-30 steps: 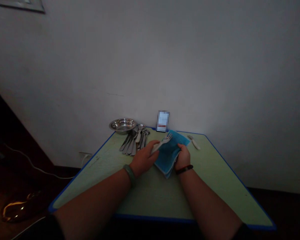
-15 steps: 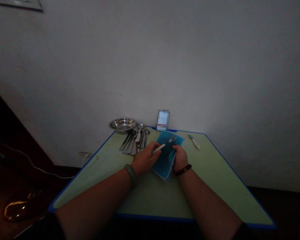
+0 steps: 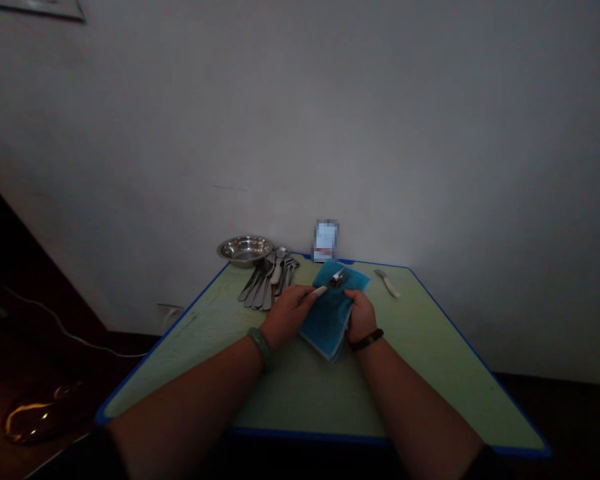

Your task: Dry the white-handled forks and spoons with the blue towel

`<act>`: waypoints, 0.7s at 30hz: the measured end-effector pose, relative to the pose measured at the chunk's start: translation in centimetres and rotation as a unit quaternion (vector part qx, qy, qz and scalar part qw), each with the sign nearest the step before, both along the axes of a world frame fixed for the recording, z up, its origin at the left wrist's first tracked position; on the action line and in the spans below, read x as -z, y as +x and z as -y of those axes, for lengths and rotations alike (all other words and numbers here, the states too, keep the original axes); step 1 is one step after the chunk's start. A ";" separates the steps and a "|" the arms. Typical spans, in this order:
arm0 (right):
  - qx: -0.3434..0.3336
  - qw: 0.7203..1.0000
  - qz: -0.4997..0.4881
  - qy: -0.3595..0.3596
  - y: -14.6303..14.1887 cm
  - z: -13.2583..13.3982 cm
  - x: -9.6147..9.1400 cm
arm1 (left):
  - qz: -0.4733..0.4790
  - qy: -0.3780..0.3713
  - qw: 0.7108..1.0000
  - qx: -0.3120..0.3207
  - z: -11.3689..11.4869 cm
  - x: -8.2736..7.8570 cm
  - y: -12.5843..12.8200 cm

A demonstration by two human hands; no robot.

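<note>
My left hand (image 3: 291,310) is closed on the pale handle of a fork (image 3: 338,277). The fork's metal head lies over a blue cloth (image 3: 325,325), its tines blurred. My right hand (image 3: 361,316) grips the cloth's right edge, thumb on top, its other fingers hidden behind the folds. Left of the cloth lies a bunch of metal spoons and forks (image 3: 263,287) on the table. Beyond my right hand, a single utensil with a white handle (image 3: 389,285) rests apart.
A shiny metal bowl (image 3: 245,252) stands at the table's back left corner. A phone-like lit screen (image 3: 325,241) leans near the wall. The light green table (image 3: 430,387) has a blue rim. A white cable (image 3: 80,338) hangs at the left.
The fork has turned in my left hand and its head has shifted slightly left over the cloth. My left hand has moved a little left; my right hand keeps its place.
</note>
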State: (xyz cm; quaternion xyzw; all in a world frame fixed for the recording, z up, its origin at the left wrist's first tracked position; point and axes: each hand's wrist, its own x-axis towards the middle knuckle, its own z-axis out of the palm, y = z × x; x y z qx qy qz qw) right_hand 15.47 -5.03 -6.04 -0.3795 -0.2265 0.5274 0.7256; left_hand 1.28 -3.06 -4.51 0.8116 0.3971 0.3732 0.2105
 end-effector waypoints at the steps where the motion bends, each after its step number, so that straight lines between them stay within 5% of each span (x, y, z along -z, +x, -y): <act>1: -0.025 0.999 -0.024 -0.013 0.0 0.1 -0.1 | 0.001 -0.005 1.000 -0.002 0.0 0.0 0.0; 5: -0.070 0.994 -0.077 -0.035 -0.2 0.5 -0.8 | 0.013 -0.026 0.999 -0.014 -0.1 0.2 0.1; 21: -0.065 0.989 -0.126 -0.045 -0.3 0.6 -1.4 | 0.032 -0.097 0.993 -0.053 0.2 0.6 -0.1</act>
